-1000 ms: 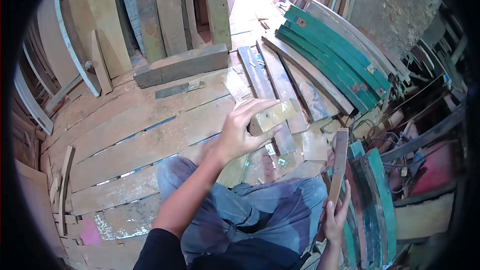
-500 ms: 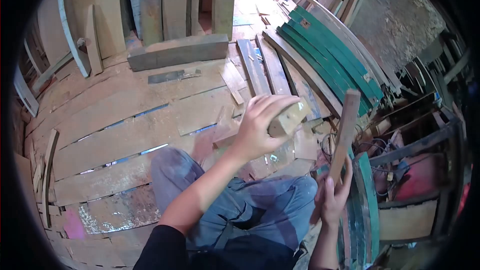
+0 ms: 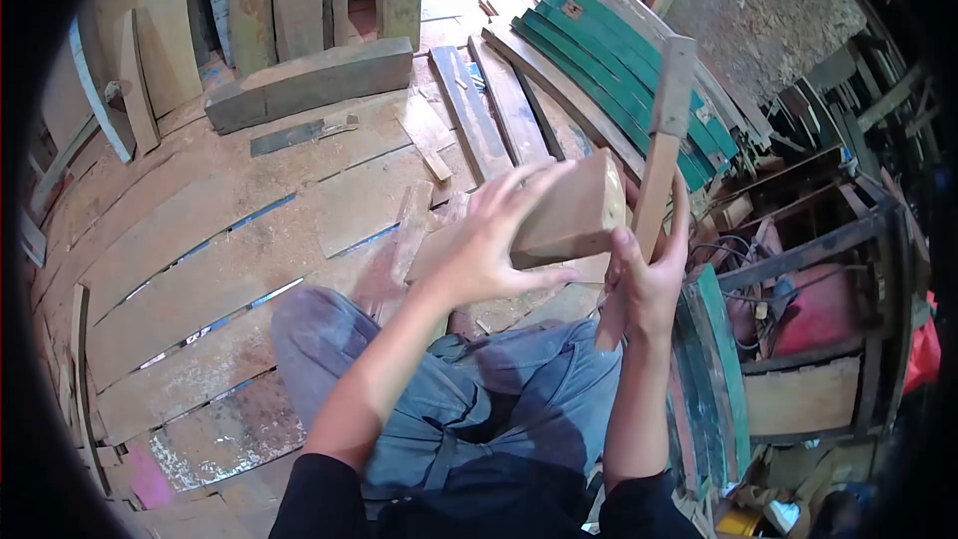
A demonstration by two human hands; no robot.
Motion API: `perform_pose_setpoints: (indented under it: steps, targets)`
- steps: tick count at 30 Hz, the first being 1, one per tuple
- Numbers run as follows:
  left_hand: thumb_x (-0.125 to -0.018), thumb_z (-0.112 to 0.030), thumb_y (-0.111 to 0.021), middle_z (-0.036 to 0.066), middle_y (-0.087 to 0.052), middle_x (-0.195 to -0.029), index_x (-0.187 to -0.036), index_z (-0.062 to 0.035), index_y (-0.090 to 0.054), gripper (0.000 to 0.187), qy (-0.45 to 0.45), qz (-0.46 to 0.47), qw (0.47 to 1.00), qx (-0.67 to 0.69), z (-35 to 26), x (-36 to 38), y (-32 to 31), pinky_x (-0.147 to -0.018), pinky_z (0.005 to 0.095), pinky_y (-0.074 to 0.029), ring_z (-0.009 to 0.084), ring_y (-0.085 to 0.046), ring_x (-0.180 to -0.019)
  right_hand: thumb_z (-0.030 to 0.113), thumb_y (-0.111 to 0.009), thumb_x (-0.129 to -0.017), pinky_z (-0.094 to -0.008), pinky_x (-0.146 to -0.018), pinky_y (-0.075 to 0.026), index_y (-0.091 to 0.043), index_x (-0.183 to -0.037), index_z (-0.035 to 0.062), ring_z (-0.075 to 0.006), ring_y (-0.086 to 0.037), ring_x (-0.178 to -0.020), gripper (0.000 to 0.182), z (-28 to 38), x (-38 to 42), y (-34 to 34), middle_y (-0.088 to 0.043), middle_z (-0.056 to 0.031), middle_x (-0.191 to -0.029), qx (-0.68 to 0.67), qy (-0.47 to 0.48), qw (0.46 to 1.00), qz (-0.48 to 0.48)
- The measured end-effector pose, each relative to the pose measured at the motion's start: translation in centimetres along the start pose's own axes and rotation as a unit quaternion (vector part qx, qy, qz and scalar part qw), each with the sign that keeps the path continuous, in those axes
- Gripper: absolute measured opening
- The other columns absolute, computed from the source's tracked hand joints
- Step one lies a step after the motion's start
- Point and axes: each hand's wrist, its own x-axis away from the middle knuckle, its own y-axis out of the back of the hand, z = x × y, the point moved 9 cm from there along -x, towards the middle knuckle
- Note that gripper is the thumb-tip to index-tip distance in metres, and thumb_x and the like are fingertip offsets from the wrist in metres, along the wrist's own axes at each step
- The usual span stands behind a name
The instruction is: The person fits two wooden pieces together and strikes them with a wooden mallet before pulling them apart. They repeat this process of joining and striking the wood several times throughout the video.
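The left hand (image 3: 489, 245) is raised, fingers (image 3: 519, 185) clasping a wooden block (image 3: 569, 212); just beside the block, the right hand (image 3: 649, 274) grips a long stick (image 3: 659, 155) upright.

A single head-worn camera looks forward and steeply down through a fisheye lens, dark vignette ringing the frame. Both hands, left hand (image 3: 489, 240) and right hand (image 3: 647, 274), sit close at centre above the knees (image 3: 469, 389); plank floor (image 3: 200, 260) and stacked boards (image 3: 619, 70) curve beyond.
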Motion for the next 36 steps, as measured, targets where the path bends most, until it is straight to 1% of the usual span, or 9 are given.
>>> perform_pose_setpoints:
  steps: [5, 10, 13, 15, 16, 21, 27, 33, 36]
  targets:
    - [-0.067, -0.044, -0.093, 0.018, -0.039, -0.161, -0.159, -0.0083, -0.034, 0.115, 0.037, -0.005, 0.998, 0.057, 4.1, 0.0, 1.6, -0.124, 0.0476, -0.028, 0.0357, -0.035, -0.15, 0.027, -0.085, -0.085, -0.0208, -0.045, -0.043, -0.026, -0.161, 0.0109, -0.0065, -0.057, -0.056, 0.097, -1.4, -2.4, -2.4, -0.061, -0.0238, -0.136, -0.05, -0.076, 0.995, 0.048]
    - [-0.064, -0.044, -0.094, 0.018, -0.047, -0.153, -0.158, -0.0056, -0.039, 0.115, 0.037, -0.108, 0.993, 0.038, 8.0, 0.7, 5.1, -0.118, 0.0465, -0.036, 0.0323, -0.047, -0.141, 0.03, -0.078, -0.094, -0.0188, -0.043, -0.041, -0.02, -0.162, 0.0128, -0.0051, -0.056, -0.056, 0.091, 0.0, -4.9, -9.3, -0.062, -0.0235, -0.135, -0.129, -0.018, 0.986, 0.099]
    - [-0.063, -0.043, -0.095, 0.015, -0.053, -0.146, -0.157, -0.0056, -0.041, 0.114, 0.064, -0.175, 0.979, 0.081, 9.8, 1.3, 7.6, -0.114, 0.0455, -0.039, 0.0291, -0.054, -0.134, 0.022, -0.081, -0.09, -0.0227, -0.061, -0.055, -0.021, -0.161, 0.0119, -0.0116, -0.069, -0.082, 0.094, 1.5, -5.9, -12.0, -0.06, -0.0237, -0.137, -0.117, 0.039, 0.987, 0.101]
    - [-0.062, -0.043, -0.096, 0.013, -0.056, -0.143, -0.157, -0.0066, -0.041, 0.115, 0.081, -0.203, 0.974, 0.062, 10.4, 1.7, 8.4, -0.113, 0.0453, -0.04, 0.027, -0.056, -0.13, 0.013, -0.086, -0.084, -0.0291, -0.08, -0.057, -0.022, -0.161, 0.0104, -0.0179, -0.065, -0.105, 0.1, 2.0, -6.5, -13.9, -0.058, -0.0235, -0.141, -0.101, 0.077, 0.986, 0.106]
    - [-0.062, -0.043, -0.096, 0.013, -0.056, -0.143, -0.157, -0.0065, -0.041, 0.115, 0.087, -0.21, 0.973, 0.051, 10.6, 1.8, 8.5, -0.113, 0.0451, -0.04, 0.0268, -0.056, -0.13, 0.013, -0.087, -0.082, -0.025, -0.07, -0.056, -0.022, -0.161, 0.0108, -0.0135, -0.066, -0.092, 0.102, 2.5, -6.6, -14.6, -0.058, -0.0237, -0.141, -0.068, 0.095, 0.986, 0.117]
    - [-0.063, -0.049, -0.095, 0.017, -0.055, -0.142, -0.152, -0.0025, -0.045, 0.112, 0.086, -0.219, 0.97, 0.054, 10.4, 1.6, 8.6, -0.113, 0.0458, -0.041, 0.0314, -0.054, -0.132, 0.008, -0.091, -0.075, -0.0425, -0.108, -0.049, -0.025, -0.159, 0.0078, -0.0286, -0.053, -0.135, 0.107, 2.4, -7.4, -15.6, -0.054, -0.0217, -0.142, -0.02, 0.109, 0.986, 0.125]
    - [-0.062, -0.05, -0.095, 0.016, -0.053, -0.145, -0.153, -0.0041, -0.043, 0.115, 0.099, -0.21, 0.972, 0.016, 10.3, 1.7, 8.2, -0.114, 0.0484, -0.035, 0.032, -0.052, -0.136, 0.017, -0.094, -0.074, -0.0395, -0.106, -0.047, -0.024, -0.159, 0.0079, -0.0272, -0.054, -0.13, 0.11, 2.8, -7.2, -13.0, -0.055, -0.0213, -0.136, -0.012, 0.054, 0.996, 0.072]
    - [-0.063, -0.047, -0.096, 0.015, -0.052, -0.146, -0.156, -0.0069, -0.04, 0.116, 0.099, -0.243, 0.964, -0.043, 8.6, 1.9, 7.4, -0.114, 0.0498, -0.032, 0.0324, -0.052, -0.136, 0.007, -0.091, -0.075, -0.0399, -0.109, -0.046, -0.021, -0.161, 0.0079, -0.0249, -0.051, -0.133, 0.111, 2.5, -5.8, -13.2, -0.051, -0.0196, -0.142, 0.008, 0.108, 0.988, 0.107]
    - [-0.065, -0.043, -0.095, 0.019, -0.052, -0.146, -0.157, 0.0001, -0.035, 0.118, 0.108, -0.241, 0.964, -0.036, 8.3, 2.0, 6.7, -0.115, 0.0452, -0.039, 0.0318, -0.052, -0.134, 0.005, -0.088, -0.077, -0.03, -0.089, -0.051, -0.021, -0.161, 0.0104, -0.0156, -0.058, -0.11, 0.108, 2.1, -5.7, -12.0, -0.058, -0.012, -0.125, 0.037, 0.089, 0.994, 0.052]
